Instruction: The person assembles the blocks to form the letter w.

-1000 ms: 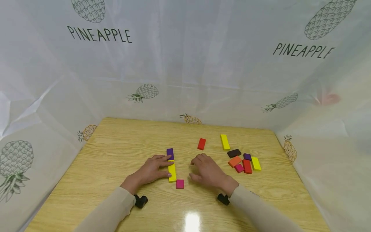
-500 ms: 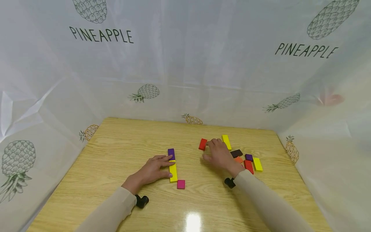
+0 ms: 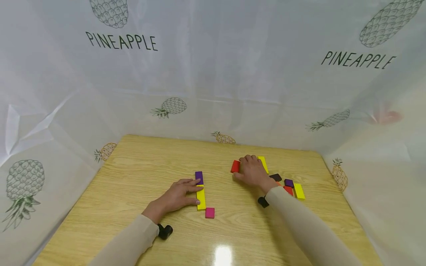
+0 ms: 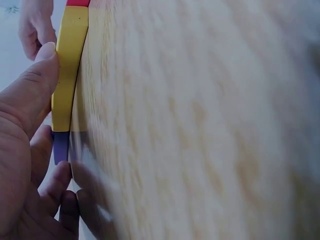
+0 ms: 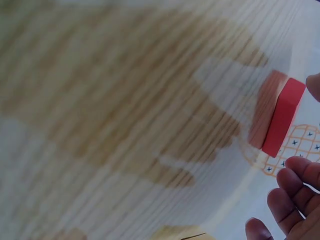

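Note:
My left hand (image 3: pixel 176 197) rests with its fingers on a purple block (image 3: pixel 199 177) and a longer yellow block (image 3: pixel 201 199), which stand end to end. In the left wrist view the thumb touches the side of the yellow block (image 4: pixel 69 70), with fingers beside the purple block (image 4: pixel 61 145). A small pink block (image 3: pixel 210 212) sits at the yellow block's near end. Farther back, my right hand (image 3: pixel 252 171) is beside a red block (image 3: pixel 235 166). The right wrist view shows a gap between the red block (image 5: pixel 284 117) and the loosely bent fingers.
Right of the right hand, a yellow block (image 3: pixel 263 164), a black block (image 3: pixel 275 177), a purple block (image 3: pixel 288 183), a red block (image 3: pixel 288 190) and another yellow block (image 3: pixel 299 191) lie on the wooden table (image 3: pixel 149 159). A pineapple-print sheet (image 3: pixel 199 74) surrounds the table.
My right hand has moved away from near the pink block, back and to the right, up to the red block. The left hand keeps its place on the purple and yellow blocks.

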Demonstrator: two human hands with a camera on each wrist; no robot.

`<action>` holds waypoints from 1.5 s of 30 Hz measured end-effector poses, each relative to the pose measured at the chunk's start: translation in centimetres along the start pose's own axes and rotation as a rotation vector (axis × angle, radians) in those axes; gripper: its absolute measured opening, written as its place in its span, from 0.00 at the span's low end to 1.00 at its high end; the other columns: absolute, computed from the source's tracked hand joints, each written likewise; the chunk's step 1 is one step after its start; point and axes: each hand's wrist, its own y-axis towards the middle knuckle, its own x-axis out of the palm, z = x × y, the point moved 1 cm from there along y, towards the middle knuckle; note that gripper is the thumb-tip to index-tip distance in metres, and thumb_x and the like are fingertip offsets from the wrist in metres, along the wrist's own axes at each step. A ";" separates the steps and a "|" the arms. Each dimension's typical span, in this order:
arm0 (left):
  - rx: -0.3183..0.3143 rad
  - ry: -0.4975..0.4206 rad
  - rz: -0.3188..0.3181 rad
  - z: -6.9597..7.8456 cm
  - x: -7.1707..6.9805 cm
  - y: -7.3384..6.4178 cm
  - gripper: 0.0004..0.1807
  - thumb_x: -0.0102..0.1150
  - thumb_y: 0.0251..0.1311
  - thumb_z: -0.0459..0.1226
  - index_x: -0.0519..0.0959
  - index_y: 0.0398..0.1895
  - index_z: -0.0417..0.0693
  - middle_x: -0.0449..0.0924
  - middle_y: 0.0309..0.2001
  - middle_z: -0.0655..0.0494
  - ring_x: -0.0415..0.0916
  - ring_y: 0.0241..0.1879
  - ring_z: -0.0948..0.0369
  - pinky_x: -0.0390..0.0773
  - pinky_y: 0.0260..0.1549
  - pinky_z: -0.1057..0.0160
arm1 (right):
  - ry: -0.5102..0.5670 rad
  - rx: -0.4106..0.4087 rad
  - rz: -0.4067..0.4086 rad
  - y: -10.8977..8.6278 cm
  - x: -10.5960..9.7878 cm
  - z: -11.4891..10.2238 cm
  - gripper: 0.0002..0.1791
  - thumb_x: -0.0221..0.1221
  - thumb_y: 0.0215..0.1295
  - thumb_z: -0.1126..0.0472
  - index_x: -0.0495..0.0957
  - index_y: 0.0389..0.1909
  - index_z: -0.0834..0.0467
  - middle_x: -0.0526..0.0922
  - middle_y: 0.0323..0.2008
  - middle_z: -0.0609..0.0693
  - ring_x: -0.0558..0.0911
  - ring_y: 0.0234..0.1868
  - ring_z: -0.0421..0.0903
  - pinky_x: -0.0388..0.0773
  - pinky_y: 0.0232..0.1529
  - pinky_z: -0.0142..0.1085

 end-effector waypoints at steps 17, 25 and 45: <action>0.015 -0.017 -0.005 0.2 0.2 0.0 0.31 0.66 0.70 0.52 0.77 0.73 0.54 0.61 0.82 0.55 0.54 0.81 0.42 0.47 0.76 0.29 | 0.026 0.049 -0.066 0.2 0.9 0.6 0.35 0.57 0.70 0.39 0.76 0.63 0.65 0.77 0.58 0.62 0.74 0.57 0.63 0.73 0.57 0.58; 0.016 -0.018 0.000 0.2 0.2 0.0 0.32 0.66 0.70 0.53 0.77 0.73 0.53 0.61 0.82 0.54 0.54 0.81 0.41 0.47 0.76 0.28 | 0.041 0.031 -0.011 0.2 0.8 0.4 0.30 0.61 0.69 0.42 0.76 0.57 0.65 0.77 0.49 0.60 0.73 0.48 0.58 0.74 0.52 0.54; -0.002 0.011 -0.003 0.0 0.1 0.0 0.31 0.67 0.70 0.53 0.77 0.74 0.57 0.60 0.82 0.58 0.53 0.82 0.43 0.47 0.77 0.30 | 0.037 -0.032 -0.014 -1.1 0.5 -1.5 0.30 0.64 0.68 0.41 0.78 0.55 0.63 0.79 0.51 0.58 0.75 0.50 0.57 0.74 0.53 0.54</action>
